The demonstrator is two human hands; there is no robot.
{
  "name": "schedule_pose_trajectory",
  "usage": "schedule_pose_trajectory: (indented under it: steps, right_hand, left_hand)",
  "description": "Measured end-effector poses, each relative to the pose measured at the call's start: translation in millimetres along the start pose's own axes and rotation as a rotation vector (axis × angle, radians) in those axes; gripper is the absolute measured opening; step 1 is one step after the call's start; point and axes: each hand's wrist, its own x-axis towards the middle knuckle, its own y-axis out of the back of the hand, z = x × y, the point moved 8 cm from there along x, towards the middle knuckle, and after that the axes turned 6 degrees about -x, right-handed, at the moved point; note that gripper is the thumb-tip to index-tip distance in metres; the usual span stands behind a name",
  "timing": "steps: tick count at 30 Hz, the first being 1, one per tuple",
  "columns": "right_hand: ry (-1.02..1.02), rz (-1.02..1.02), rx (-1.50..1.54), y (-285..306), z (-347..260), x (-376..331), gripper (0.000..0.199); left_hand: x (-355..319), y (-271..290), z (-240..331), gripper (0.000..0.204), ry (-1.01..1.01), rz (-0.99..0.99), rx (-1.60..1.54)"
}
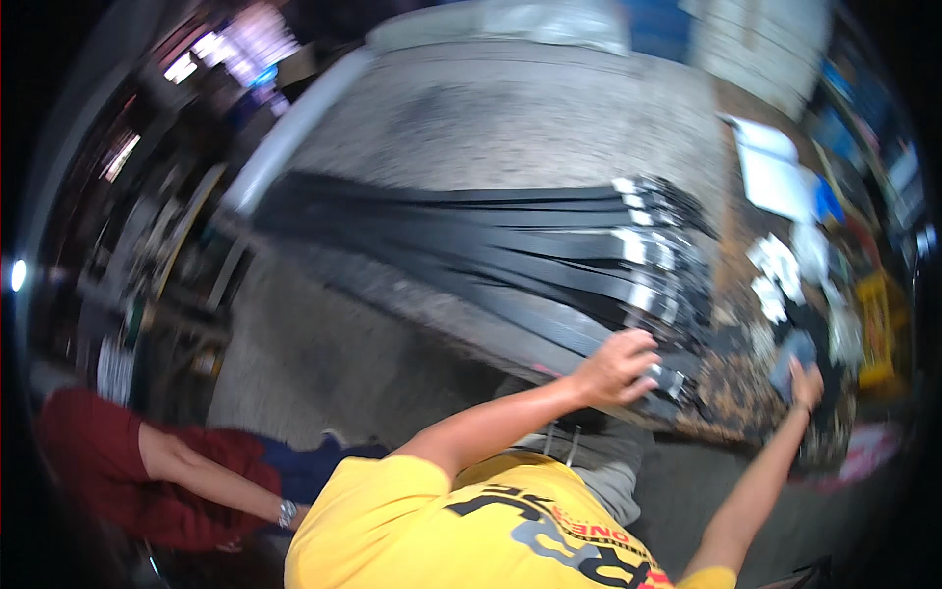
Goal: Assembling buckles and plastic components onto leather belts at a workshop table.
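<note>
A fan of black belts lies on the table, their shiny buckles bunched toward the right side. My left hand is over the near edge of the table beside the closest buckles, its fingers loosely bent and apart, with nothing visible in them. Further right, my right hand grips a grey-blue cloth at the table's right end. The far ends of the belts gather at the left edge of the table. Blur hides the finer detail of the buckles.
A white sheet and crumpled white scraps lie along the right end of the table. Beyond them is a yellow crate. Someone in a dark red garment is close on my left. A wrapped roll borders the far edge.
</note>
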Motion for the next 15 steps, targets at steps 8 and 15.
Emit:
schedule_pose_trajectory:
  steps: [8,15]
  right_hand:
    - [0.007,0.079,-0.026,-6,-29,7,0.055]
    - [-0.098,0.156,-0.044,-8,-7,21,0.058]
  left_hand:
    - [-21,3,2,0.038,0.023,0.043,0.048]
    - [-15,0,3,0.037,0.003,0.033,-0.001]
